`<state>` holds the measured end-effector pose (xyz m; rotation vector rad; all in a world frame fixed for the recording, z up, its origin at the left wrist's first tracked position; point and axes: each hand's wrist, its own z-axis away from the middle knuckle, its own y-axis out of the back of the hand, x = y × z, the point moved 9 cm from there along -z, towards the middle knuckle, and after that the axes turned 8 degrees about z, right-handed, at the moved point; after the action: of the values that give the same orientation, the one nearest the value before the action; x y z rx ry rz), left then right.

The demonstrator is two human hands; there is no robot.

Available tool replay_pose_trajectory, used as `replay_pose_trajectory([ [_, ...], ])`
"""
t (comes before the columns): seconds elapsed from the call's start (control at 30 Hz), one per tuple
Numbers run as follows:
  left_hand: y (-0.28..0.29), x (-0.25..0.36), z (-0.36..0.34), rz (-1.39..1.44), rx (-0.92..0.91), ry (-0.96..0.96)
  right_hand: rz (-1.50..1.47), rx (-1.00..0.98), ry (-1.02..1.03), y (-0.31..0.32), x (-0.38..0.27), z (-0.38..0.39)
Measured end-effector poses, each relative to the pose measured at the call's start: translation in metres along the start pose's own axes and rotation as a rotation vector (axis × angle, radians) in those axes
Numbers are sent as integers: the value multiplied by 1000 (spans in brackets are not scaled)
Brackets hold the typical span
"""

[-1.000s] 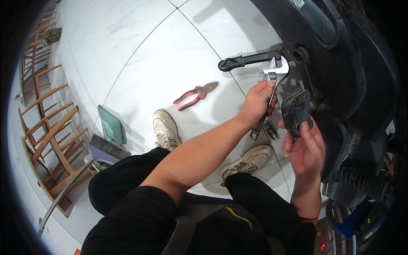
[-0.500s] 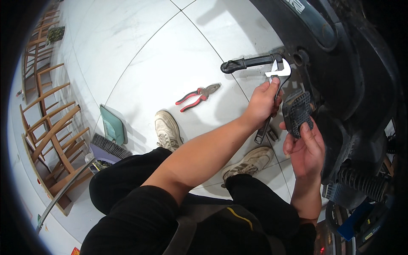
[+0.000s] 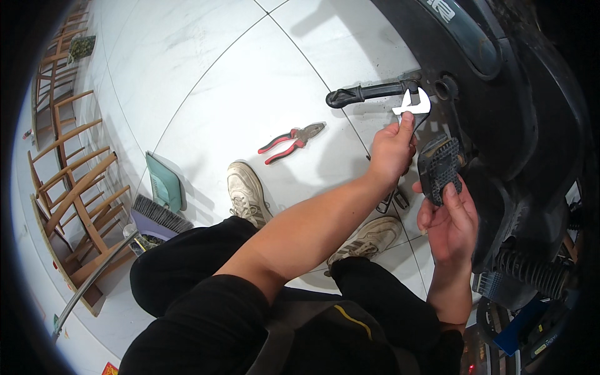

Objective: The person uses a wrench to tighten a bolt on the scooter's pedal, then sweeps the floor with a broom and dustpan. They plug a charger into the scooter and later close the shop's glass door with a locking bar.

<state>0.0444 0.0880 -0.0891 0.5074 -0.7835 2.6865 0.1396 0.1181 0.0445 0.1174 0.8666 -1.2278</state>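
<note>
Floor: pale tiles point(image 3: 206, 112) with dark joints; wooden chairs point(image 3: 78, 199), a green dustpan point(image 3: 164, 181) and a broom point(image 3: 161, 215) along the left.
Scooter point(image 3: 500, 119): black, filling the right side, its outer edge lost in the dark rim.
Hard to make out: most of the wrench handle, covered by the left hand point(image 3: 394, 147); small dark things below that hand.
Wrench point(image 3: 422, 103): silver, its wide-set jaws just beside the inner end of a black bar point(image 3: 369, 94); cannot tell whether they touch.
Left grip: fingers wrapped round the handle, thumb near the head.
Pedal point(image 3: 442, 169): black, blocky, studded, beside the scooter; how it joins is hidden.
Right grip: the right hand point(image 3: 451, 215) pinches the pedal's lower end between thumb and fingers.
Pliers point(image 3: 300, 139): red-and-black handles spread, lying on the tiles.
</note>
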Motion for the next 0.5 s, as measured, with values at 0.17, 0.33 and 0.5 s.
replay_pose_trajectory([
  [0.17,1,4,-1,-52,14,-18,-5,21,-3,2,1,1],
  [0.33,-6,5,3,-41,-124,15,-7,29,-12,2,1,1],
  [0.5,-7,8,-6,27,-100,-4,-21,23,-17,2,1,1],
])
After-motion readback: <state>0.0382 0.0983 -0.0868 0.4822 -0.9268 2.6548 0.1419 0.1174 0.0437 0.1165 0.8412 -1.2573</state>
